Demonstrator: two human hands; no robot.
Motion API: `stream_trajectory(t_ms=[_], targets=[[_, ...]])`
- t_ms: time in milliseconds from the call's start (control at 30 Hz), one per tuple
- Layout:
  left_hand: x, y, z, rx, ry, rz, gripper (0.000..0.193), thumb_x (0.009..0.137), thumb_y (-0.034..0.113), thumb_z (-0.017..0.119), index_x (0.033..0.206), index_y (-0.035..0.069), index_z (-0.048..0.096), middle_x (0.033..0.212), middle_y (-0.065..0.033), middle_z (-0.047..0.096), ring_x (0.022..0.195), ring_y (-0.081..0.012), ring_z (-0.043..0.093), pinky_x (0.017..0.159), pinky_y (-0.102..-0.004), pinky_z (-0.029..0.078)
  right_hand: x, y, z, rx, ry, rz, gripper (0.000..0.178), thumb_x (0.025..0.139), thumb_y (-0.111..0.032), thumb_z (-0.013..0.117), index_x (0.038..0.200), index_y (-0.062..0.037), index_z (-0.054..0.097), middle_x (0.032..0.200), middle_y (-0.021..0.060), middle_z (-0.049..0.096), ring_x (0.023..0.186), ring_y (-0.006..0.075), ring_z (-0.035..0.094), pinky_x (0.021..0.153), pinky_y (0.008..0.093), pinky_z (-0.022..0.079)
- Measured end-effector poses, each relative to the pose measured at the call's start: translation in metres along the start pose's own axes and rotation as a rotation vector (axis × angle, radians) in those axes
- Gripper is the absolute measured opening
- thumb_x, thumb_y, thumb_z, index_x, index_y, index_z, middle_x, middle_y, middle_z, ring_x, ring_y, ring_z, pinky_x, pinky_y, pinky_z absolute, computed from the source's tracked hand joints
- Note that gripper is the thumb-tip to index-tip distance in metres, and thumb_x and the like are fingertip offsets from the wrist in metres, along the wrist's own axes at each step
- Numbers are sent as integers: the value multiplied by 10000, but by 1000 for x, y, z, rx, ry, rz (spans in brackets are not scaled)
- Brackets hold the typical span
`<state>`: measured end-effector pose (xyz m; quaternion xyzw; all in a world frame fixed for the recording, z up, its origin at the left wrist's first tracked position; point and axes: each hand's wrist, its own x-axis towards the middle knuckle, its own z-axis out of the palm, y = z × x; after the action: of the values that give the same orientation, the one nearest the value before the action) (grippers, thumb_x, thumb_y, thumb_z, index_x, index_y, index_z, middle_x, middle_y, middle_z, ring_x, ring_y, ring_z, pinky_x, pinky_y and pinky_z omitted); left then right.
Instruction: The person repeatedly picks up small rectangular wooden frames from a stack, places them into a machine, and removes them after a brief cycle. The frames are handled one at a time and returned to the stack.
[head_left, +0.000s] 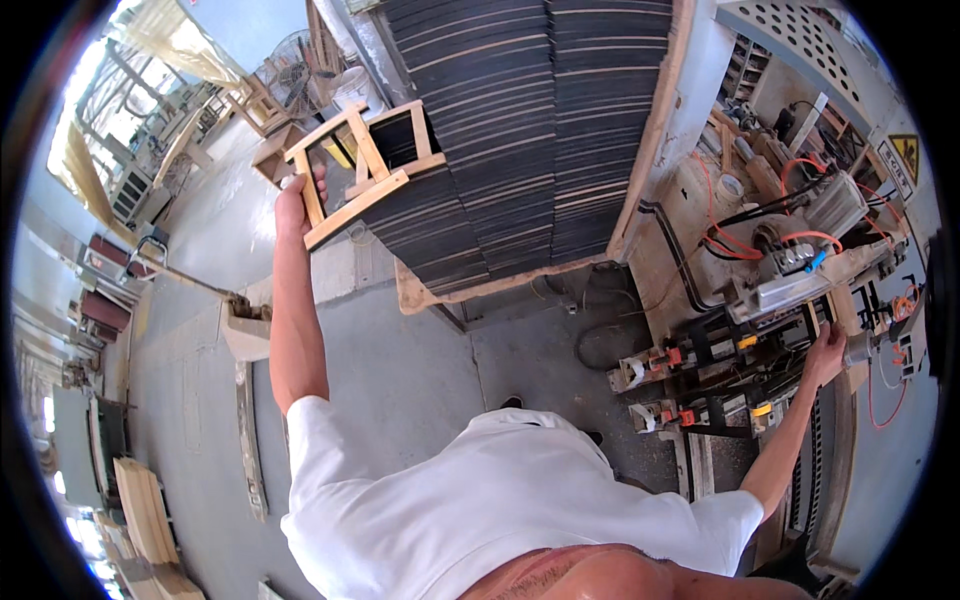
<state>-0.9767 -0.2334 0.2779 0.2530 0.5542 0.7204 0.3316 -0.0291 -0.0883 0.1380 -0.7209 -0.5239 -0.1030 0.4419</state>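
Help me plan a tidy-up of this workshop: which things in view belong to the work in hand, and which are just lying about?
In the work:
- wooden frame, held by the left hand
- machine with orange hoses, at the right hand
- dark stack, probably

Apparently just about:
- fan
- white bucket
- pale boards

High on your far right, you have a tilted rectangular warning sign with a black pictogram on yellow, standing on a pale blue-grey metal panel. Along the yellow part's lower-left side, you see a narrow white strip carrying one line of dark printed characters. That line slants steeply down to the right from where you look, and its characters are too small to read reliably.
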Motion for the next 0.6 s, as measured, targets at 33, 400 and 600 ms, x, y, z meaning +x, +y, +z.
stream_trajectory(t_ms=[33,400,600], targets=[[21,-4,-3,58,18,-5,330,992,170,395,1133,-88,544,966,-131,653,728,-170,589,638,-293,526,-12,-20,-6,138,44,39,367,934,-260,634,1173,17,598,1064,147,683,949,253,666,840,332,518],[109,-45,56,540,-190,-13,623,896,363,589,1218,-166,518,1114,-292,633,1069,-354,615,924,-398,447,-210,-205,-20,720,-223,224,172,933,-91,627,1075,3,645,952,25,652,795,100,603,734,226,497],[-27,-2,96,1112,-186,852,485,899,270,649,1278,-18,557,1343,-206,541,1286,-318,486,1070,-379,364,-246,-248,-42,579,-273,247,165,929,-57,611,1078,6,647,933,19,653,820,82,602,752,224,487]])
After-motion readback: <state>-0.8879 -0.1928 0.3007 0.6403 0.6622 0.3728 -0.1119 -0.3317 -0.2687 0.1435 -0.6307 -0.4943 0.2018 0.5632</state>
